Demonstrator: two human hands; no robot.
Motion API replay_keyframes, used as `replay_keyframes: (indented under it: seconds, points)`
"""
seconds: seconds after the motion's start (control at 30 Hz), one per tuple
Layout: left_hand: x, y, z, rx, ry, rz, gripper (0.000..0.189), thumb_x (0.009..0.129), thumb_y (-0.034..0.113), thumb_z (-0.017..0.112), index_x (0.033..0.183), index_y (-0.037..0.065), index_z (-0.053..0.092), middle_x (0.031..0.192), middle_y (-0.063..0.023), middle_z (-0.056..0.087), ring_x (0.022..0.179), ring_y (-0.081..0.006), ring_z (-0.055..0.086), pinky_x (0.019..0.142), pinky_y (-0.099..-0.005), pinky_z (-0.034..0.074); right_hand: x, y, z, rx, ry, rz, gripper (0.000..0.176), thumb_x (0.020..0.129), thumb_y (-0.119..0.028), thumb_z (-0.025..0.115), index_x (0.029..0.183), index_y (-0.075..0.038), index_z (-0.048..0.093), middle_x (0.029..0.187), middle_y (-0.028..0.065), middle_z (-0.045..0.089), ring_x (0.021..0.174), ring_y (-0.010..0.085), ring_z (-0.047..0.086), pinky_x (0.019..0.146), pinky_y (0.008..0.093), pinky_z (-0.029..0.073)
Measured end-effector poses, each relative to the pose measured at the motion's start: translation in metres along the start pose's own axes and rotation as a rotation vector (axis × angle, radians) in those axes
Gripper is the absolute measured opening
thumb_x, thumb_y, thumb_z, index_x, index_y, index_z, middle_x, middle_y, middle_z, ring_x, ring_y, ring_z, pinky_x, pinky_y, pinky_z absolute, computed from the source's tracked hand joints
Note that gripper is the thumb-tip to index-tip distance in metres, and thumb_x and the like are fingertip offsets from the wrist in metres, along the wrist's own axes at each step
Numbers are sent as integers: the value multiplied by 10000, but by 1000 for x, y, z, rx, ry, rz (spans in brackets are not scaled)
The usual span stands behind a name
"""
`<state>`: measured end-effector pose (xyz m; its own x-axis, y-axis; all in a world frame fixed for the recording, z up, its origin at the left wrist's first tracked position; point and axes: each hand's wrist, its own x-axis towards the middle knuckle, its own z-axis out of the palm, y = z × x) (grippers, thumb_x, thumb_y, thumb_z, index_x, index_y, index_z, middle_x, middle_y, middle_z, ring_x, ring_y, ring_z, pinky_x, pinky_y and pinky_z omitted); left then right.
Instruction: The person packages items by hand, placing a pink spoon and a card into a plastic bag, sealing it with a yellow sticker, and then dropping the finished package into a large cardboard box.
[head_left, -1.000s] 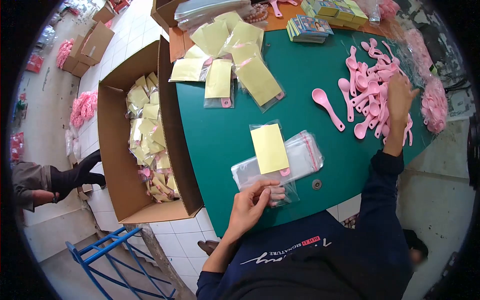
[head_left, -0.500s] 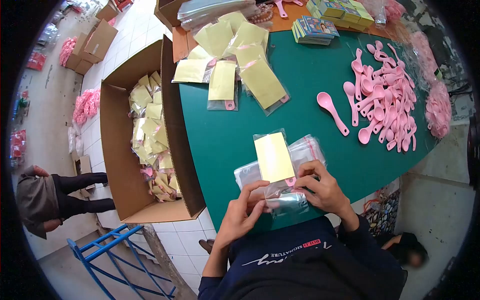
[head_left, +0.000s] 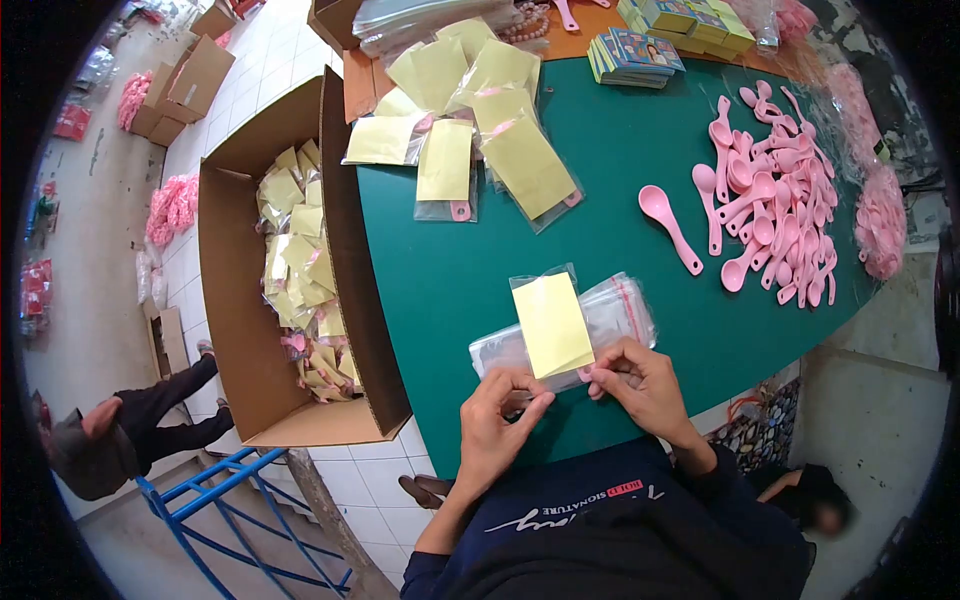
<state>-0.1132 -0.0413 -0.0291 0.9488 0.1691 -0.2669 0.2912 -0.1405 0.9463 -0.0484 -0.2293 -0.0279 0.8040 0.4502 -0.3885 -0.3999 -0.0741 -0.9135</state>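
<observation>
A clear bag with a yellow card (head_left: 553, 325) and the pink end of a spoon lies over a stack of clear bags (head_left: 615, 308). My left hand (head_left: 500, 415) pinches the lower left edge of the carded bag. At its lower right corner, beside the pink spoon end, my right hand (head_left: 640, 385) has thumb and fingers pressed together on the bag. A single pink spoon (head_left: 668, 228) lies further back, left of a heap of pink spoons (head_left: 765, 195). Several bags with yellow cards (head_left: 445, 160) are piled at the back left.
A cardboard box (head_left: 345, 250) holding many carded bags stands left of the green table (head_left: 600, 150). Small booklets (head_left: 635, 60) are stacked at the back. A blue metal frame (head_left: 215, 492) and a person (head_left: 150, 420) are at the left; another person (head_left: 810, 497) is at lower right.
The loose flap of clear plastic below the card is no longer spread out; both hands now pinch the bag's lower edge. The person at the left has moved, legs apart.
</observation>
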Motion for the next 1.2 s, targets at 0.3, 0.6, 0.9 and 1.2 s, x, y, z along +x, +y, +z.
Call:
replay_keyframes:
  seconds: [0.3,0.6,0.9,1.2]
  points:
    - [1,3,8,-211,100,-112,251,850,4,628,1059,-6,489,879,-46,563,745,-67,555,602,-185,458,2,-1,11,24,160,14,128,852,49,585,906,2,479,830,80,600,651,103,615,585,209,504]
    - [2,4,2,-100,-9,-71,327,856,2,604,1173,-5,523,914,-44,563,726,-55,520,544,-167,406,2,-1,13,-120,127,-80,341,859,26,585,1196,4,536,857,78,613,642,95,617,565,192,500]
    - [97,45,-35,595,308,546,395,802,108,668,1162,27,525,1137,-178,526,942,-299,570,775,-374,482,46,-63,-27,-730,426,-481,384,817,-35,608,1193,-15,533,1028,138,578,919,244,599,730,330,497]
    - [98,21,20,613,-213,579,346,724,161,735,1009,51,575,885,-103,528,793,-267,564,710,-373,470,43,-21,-83,-1088,613,-256,265,823,-75,614,1073,-5,561,979,171,522,865,329,549,739,395,449]
